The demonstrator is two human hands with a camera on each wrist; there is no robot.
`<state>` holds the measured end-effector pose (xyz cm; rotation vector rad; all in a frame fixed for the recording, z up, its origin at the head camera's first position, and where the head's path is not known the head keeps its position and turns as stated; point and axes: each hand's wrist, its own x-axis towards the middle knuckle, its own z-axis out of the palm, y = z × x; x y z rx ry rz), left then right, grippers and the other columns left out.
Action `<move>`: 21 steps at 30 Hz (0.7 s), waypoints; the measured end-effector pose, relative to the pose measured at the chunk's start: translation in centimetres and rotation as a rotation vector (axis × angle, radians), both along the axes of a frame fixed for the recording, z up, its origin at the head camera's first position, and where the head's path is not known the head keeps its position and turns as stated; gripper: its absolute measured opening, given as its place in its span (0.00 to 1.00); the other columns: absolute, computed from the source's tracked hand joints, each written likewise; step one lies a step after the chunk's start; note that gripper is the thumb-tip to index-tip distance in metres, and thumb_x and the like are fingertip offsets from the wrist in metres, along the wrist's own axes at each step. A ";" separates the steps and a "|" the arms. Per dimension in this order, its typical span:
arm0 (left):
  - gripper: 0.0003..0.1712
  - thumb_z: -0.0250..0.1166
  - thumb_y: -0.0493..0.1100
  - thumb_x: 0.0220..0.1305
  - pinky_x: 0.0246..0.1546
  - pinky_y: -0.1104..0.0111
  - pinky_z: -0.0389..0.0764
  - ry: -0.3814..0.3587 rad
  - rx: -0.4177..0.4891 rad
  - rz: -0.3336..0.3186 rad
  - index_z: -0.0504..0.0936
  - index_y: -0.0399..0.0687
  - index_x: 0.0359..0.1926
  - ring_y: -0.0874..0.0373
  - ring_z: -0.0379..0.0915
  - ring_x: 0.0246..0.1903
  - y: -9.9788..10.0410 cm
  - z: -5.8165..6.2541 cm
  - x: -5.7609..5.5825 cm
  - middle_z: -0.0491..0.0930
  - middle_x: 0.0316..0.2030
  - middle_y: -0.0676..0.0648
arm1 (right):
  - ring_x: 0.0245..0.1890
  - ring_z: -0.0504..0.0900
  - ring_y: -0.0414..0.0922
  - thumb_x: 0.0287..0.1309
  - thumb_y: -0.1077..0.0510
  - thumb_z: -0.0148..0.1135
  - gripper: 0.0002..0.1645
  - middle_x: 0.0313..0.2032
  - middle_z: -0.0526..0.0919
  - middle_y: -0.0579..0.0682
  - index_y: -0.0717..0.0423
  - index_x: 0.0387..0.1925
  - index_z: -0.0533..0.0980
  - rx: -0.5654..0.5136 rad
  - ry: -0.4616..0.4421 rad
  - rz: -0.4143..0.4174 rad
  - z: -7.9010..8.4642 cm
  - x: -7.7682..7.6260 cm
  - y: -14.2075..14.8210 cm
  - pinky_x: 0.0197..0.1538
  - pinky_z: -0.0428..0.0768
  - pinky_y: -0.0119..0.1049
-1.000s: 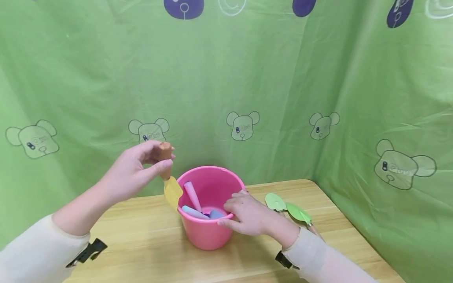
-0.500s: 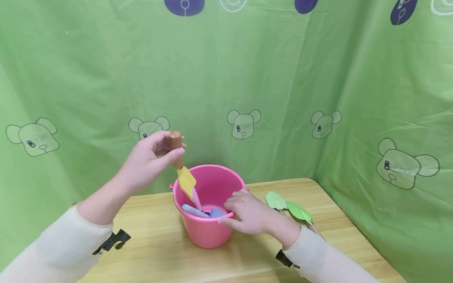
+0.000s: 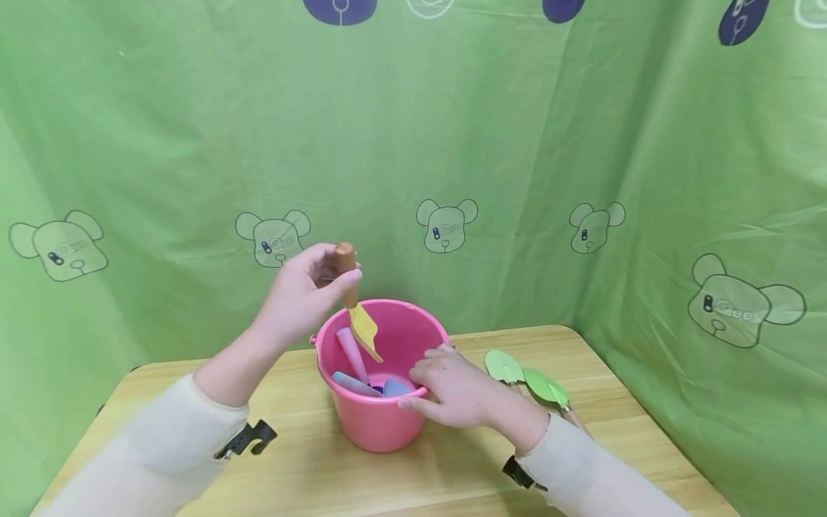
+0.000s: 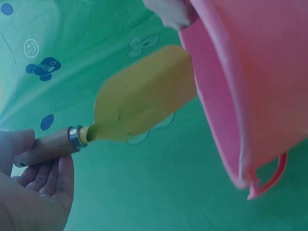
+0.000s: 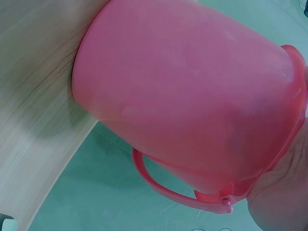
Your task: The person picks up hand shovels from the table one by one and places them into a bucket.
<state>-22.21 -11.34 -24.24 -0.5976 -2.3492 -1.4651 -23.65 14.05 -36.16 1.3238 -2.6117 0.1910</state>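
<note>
My left hand (image 3: pixel 302 293) grips the wooden handle of a yellow garden trowel (image 3: pixel 364 329), blade down, over the mouth of a pink bucket (image 3: pixel 377 424). In the left wrist view the trowel blade (image 4: pixel 144 94) reaches the bucket rim (image 4: pixel 226 62). My right hand (image 3: pixel 452 388) grips the bucket's right front rim, fingers over the edge and thumb outside. Inside the bucket lie a pink handle (image 3: pixel 352 355), a light blue handle (image 3: pixel 355 385) and a bluish-grey piece (image 3: pixel 394 388); their lower parts are hidden.
Two green trowels, one pale (image 3: pixel 504 366) and one leaf-shaped (image 3: pixel 545 388), lie on the wooden table (image 3: pixel 291 459) right of the bucket, partly behind my right forearm. A green curtain (image 3: pixel 388 129) with bear prints hangs behind and to the right.
My left hand has carried the yellow trowel rightward, from beside the bucket's left rim to over its opening. The right hand stays on the rim and the bucket has hardly moved.
</note>
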 end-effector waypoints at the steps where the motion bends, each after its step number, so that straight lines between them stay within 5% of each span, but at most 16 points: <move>1: 0.19 0.63 0.49 0.59 0.43 0.63 0.75 -0.007 0.003 0.005 0.73 0.51 0.50 0.58 0.74 0.40 0.2 -0.2 -0.1 0.78 0.40 0.50 | 0.28 0.61 0.38 0.59 0.26 0.36 0.28 0.17 0.62 0.37 0.40 0.19 0.62 0.000 0.000 0.000 0.0 0.0 0.0 0.42 0.60 0.35; 21: 0.18 0.63 0.49 0.59 0.40 0.67 0.77 -0.104 0.037 0.031 0.73 0.54 0.50 0.58 0.73 0.43 3.4 -4.5 -2.1 0.77 0.42 0.51 | 0.27 0.61 0.38 0.60 0.26 0.37 0.28 0.17 0.62 0.37 0.40 0.18 0.62 -0.006 0.016 -0.005 0.0 0.1 0.0 0.42 0.60 0.35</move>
